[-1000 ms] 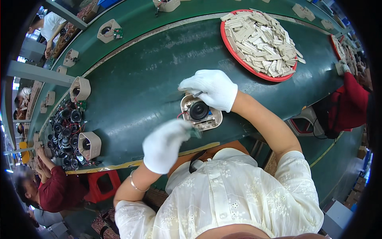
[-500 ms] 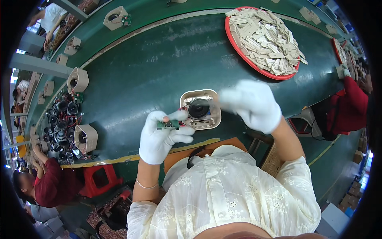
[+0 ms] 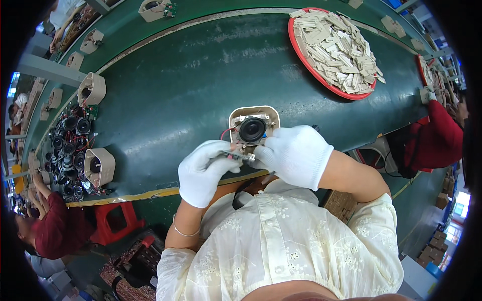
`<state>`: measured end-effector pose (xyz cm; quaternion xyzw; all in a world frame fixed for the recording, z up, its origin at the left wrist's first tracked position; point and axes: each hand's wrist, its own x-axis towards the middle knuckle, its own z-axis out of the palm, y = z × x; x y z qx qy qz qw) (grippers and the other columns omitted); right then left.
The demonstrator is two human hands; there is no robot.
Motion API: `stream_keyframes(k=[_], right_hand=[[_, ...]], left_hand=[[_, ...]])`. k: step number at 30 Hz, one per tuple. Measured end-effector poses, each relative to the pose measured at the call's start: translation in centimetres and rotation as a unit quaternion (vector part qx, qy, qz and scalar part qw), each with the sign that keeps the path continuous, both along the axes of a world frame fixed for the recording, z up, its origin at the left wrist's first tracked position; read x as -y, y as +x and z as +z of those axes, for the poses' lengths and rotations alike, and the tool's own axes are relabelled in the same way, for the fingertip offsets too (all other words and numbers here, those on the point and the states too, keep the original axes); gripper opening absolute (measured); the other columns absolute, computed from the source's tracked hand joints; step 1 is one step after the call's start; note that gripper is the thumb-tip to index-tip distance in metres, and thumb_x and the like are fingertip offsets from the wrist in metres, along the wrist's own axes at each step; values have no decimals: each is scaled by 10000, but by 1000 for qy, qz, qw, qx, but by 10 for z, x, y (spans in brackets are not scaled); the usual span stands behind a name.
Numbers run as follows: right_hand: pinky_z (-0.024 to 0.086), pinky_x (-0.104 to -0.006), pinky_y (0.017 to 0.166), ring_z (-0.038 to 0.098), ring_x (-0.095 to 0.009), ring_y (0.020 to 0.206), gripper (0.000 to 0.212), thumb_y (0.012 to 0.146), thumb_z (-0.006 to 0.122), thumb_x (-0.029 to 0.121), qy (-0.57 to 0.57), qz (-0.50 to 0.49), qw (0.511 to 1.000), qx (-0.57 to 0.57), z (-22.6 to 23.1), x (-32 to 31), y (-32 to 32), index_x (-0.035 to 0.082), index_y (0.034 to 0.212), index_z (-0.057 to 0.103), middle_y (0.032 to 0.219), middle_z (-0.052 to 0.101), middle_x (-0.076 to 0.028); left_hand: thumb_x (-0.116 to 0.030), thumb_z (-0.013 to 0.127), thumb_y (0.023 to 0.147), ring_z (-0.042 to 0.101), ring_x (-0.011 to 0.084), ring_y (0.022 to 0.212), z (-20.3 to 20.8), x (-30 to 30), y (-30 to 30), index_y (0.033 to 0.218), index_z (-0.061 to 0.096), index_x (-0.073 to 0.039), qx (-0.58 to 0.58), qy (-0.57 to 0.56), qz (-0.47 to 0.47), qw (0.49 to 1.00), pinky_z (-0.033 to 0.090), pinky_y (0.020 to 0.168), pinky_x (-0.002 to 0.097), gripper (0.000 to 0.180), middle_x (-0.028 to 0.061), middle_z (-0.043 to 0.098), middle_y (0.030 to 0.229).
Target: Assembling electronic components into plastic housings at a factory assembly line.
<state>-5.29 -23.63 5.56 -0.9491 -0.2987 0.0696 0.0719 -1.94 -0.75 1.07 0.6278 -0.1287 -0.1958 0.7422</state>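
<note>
My left hand [image 3: 203, 170], in a white glove, pinches a small green circuit board [image 3: 233, 155] just in front of a cream plastic housing [image 3: 275, 118]. The board is tilted, with its edge toward me. My right hand [image 3: 298, 155], also gloved, is closed, its fingertips meeting the board's right end; whatever they pinch is hidden. Inside the housing lies a round black speaker [image 3: 252, 129], facing up. A red wire [image 3: 225, 132] loops out at the housing's left side. My hands cover the housing's near edge.
A red tray [image 3: 305, 66] heaped with cream plastic strips [image 3: 336, 52] stands at the back right. Several loose speakers [image 3: 69, 145] are piled at the left, beside more housings [image 3: 99, 168]. Co-workers in dark red sit at both sides. A raised belt with housings runs behind.
My right hand has come down and left from beside the housing to the circuit board. The board has tipped from lying flat in my left hand to edge-on between both hands.
</note>
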Motion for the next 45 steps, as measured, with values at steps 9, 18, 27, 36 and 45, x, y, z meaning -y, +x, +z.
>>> stream_keyframes(k=[9,18,27,36,45], right_hand=[[534,-383,665,668,-294,758,281,734,820,254,233,-134,963,19,30,23,-5,107,956,732,805,677,-86],[546,-380,689,661,-288,824,186,721,741,99,179,-103,977,60,6,-1,-8,118,894,674,917,668,-66],[549,-369,669,633,-271,894,151,732,678,87,77,-61,994,45,4,7,-5,108,880,654,916,596,-70],[547,-324,671,611,-239,869,109,704,670,123,96,-14,994,57,-7,7,5,131,810,642,876,570,-41],[539,-333,606,609,-227,804,101,711,663,140,149,12,987,65,-25,7,2,189,797,681,828,575,-4]], left_hand=[[-83,806,731,690,269,838,3,9,11,961,718,-71,480,282,-2,831,559,720,346,247,86,707,932],[-111,805,743,688,254,835,17,12,14,1165,695,-106,380,309,-86,868,554,727,335,436,89,704,946],[-89,646,784,643,207,764,-1,7,17,1119,703,-147,560,313,-106,760,513,650,323,346,17,678,973],[-110,686,800,643,232,807,1,10,30,1195,636,-119,525,339,-190,757,525,712,334,398,52,636,965],[94,785,734,570,152,767,-19,4,8,1334,538,-92,161,185,-137,960,518,733,284,675,77,594,921]])
